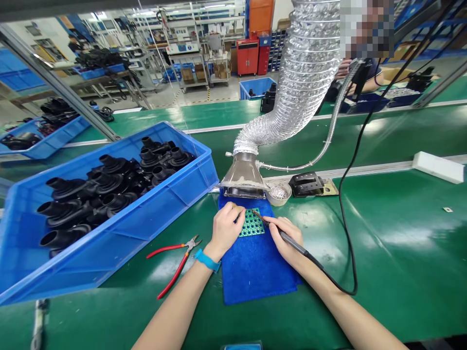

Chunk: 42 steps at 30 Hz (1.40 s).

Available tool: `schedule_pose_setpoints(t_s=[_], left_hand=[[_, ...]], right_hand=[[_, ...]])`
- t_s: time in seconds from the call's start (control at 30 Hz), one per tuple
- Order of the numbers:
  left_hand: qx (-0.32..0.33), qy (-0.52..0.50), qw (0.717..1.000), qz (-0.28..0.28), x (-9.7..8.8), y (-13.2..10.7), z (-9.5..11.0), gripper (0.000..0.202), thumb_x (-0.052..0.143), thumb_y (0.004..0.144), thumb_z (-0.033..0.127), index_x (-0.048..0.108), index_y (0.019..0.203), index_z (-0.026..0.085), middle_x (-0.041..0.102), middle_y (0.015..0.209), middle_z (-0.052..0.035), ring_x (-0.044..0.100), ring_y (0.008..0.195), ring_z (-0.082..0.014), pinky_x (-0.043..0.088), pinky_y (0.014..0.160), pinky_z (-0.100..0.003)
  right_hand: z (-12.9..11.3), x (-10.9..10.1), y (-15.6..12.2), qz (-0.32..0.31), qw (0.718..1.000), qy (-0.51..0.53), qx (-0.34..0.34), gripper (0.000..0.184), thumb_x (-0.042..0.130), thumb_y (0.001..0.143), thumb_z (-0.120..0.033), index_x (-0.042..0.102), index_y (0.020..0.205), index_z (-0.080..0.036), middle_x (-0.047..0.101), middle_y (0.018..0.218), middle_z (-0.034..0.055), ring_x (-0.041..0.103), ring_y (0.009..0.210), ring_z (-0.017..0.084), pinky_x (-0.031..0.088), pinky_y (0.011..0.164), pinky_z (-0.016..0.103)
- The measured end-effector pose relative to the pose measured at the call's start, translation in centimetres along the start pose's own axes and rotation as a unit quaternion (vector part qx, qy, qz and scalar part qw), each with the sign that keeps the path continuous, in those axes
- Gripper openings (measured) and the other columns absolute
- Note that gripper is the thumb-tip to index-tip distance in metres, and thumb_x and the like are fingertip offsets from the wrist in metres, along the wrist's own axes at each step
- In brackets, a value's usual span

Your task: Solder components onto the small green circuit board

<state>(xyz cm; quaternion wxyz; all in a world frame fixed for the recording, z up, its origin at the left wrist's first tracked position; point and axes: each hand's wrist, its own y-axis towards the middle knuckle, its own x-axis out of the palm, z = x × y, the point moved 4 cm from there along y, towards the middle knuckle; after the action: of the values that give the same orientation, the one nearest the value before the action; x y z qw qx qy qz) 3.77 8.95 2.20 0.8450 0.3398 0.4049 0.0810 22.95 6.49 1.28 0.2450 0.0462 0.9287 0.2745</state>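
My right hand (288, 238) is closed round a soldering iron (294, 243), its tip touching or just above the upper edge of a green circuit board (251, 226). The board, a panel with rows of dark round spots, lies on a blue cloth (255, 272). At the board's upper left, my left hand (228, 226) has its thumb and fingers pinched together; what they hold is too small to make out. A blue band circles the left wrist. Just beyond the board stands the hood (244, 172) of a fume extractor.
Red-handled cutting pliers (178, 262) lie left of the cloth. A blue crate (160, 204) of black plastic parts fills the left side. Right of the hood are a small bowl (279, 193) and a black holder (308, 184). The iron's black cable (350, 233) loops at right. Another person works across the bench.
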Motion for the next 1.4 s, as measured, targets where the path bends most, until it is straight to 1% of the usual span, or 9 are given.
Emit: schedule_pose_setpoints(t_s=[0.33, 0.53, 0.7, 1.0, 1.13, 1.23, 1.3, 1.33, 1.4], left_hand=[[0.049, 0.069, 0.994, -0.070, 1.0, -0.2, 0.2, 0.027, 0.049, 0.102, 0.024, 0.072, 0.090, 0.018, 0.061, 0.084, -0.0040, 0.060, 0.075, -0.0137, 0.050, 0.070, -0.027], [0.053, 0.076, 0.992, -0.085, 1.4, -0.1, 0.2, 0.027, 0.049, 0.102, 0.023, 0.072, 0.090, 0.017, 0.058, 0.083, -0.0044, 0.057, 0.074, -0.0148, 0.049, 0.068, -0.028], [0.037, 0.040, 0.996, -0.067, 1.0, 0.1, 0.2, 0.025, 0.051, 0.102, 0.023, 0.073, 0.092, 0.017, 0.061, 0.087, -0.0055, 0.061, 0.077, -0.0146, 0.053, 0.071, -0.028], [-0.028, -0.041, 0.999, 0.008, -0.1, 0.1, -0.4, 0.016, 0.054, 0.099, 0.020, 0.070, 0.103, 0.018, 0.064, 0.098, -0.0063, 0.066, 0.089, -0.0166, 0.056, 0.079, -0.029], [-0.060, -0.042, 0.996, 0.044, -1.4, 0.0, -0.1, 0.006, 0.059, 0.096, 0.018, 0.065, 0.096, 0.017, 0.061, 0.097, -0.0054, 0.064, 0.080, -0.0134, 0.054, 0.068, -0.025], [-0.052, -0.006, 0.995, 0.081, -3.4, -0.3, 0.3, 0.011, 0.062, 0.094, 0.020, 0.059, 0.083, 0.018, 0.062, 0.100, -0.0077, 0.065, 0.090, -0.0162, 0.054, 0.072, -0.026], [-0.016, 0.038, 0.994, 0.100, -5.1, -0.4, 0.5, 0.012, 0.066, 0.092, 0.020, 0.058, 0.083, 0.018, 0.064, 0.099, -0.0086, 0.066, 0.100, -0.0196, 0.055, 0.080, -0.030], [0.011, 0.064, 0.992, 0.105, -5.9, -0.5, 0.6, 0.012, 0.068, 0.091, 0.019, 0.058, 0.084, 0.018, 0.066, 0.095, -0.0077, 0.067, 0.097, -0.0194, 0.054, 0.081, -0.030], [0.078, 0.129, 0.983, 0.109, -7.4, -0.8, 0.6, 0.014, 0.073, 0.088, 0.018, 0.059, 0.087, 0.018, 0.068, 0.080, -0.0028, 0.067, 0.074, -0.0140, 0.050, 0.069, -0.025]], right_hand=[[-0.2, -0.1, 0.1, -0.003, 1.000, 0.006, 0.011, 0.024, 0.055, 0.095, -0.022, 0.079, 0.098, -0.022, 0.071, 0.072, 0.0026, 0.062, 0.063, 0.016, 0.053, 0.065, 0.031], [-0.1, -0.1, 0.1, -0.008, 1.000, 0.007, 0.012, 0.024, 0.055, 0.095, -0.023, 0.079, 0.098, -0.022, 0.074, 0.076, 0.0032, 0.064, 0.065, 0.016, 0.053, 0.065, 0.031], [0.0, -0.2, 0.0, -0.005, 1.000, 0.014, 0.009, 0.023, 0.056, 0.094, -0.021, 0.079, 0.098, -0.022, 0.073, 0.073, 0.0025, 0.063, 0.064, 0.015, 0.052, 0.064, 0.030], [-0.2, -0.5, 0.1, 0.001, 1.000, 0.015, 0.011, 0.023, 0.056, 0.094, -0.020, 0.079, 0.096, -0.021, 0.072, 0.070, 0.0020, 0.062, 0.061, 0.015, 0.051, 0.061, 0.030], [-0.6, -2.1, 0.2, 0.038, 0.999, -0.012, 0.007, 0.024, 0.054, 0.095, -0.020, 0.078, 0.095, -0.020, 0.074, 0.072, 0.0031, 0.063, 0.061, 0.016, 0.052, 0.062, 0.031], [-1.2, -4.1, 0.5, 0.080, 0.996, -0.031, -0.010, 0.024, 0.053, 0.095, -0.018, 0.077, 0.097, -0.020, 0.076, 0.078, 0.0041, 0.066, 0.065, 0.017, 0.053, 0.064, 0.032], [-1.3, -5.4, 0.8, 0.102, 0.994, -0.043, -0.015, 0.024, 0.052, 0.096, -0.016, 0.076, 0.100, -0.020, 0.077, 0.083, 0.0049, 0.067, 0.069, 0.017, 0.052, 0.066, 0.033], [-1.2, -6.0, 1.0, 0.113, 0.992, -0.050, -0.018, 0.024, 0.052, 0.097, -0.016, 0.076, 0.102, -0.020, 0.077, 0.085, 0.0052, 0.067, 0.069, 0.017, 0.052, 0.067, 0.033], [-0.6, -6.7, 1.4, 0.140, 0.987, -0.074, -0.035, 0.025, 0.052, 0.097, -0.016, 0.074, 0.108, -0.020, 0.076, 0.087, 0.0059, 0.066, 0.070, 0.018, 0.051, 0.069, 0.034]])
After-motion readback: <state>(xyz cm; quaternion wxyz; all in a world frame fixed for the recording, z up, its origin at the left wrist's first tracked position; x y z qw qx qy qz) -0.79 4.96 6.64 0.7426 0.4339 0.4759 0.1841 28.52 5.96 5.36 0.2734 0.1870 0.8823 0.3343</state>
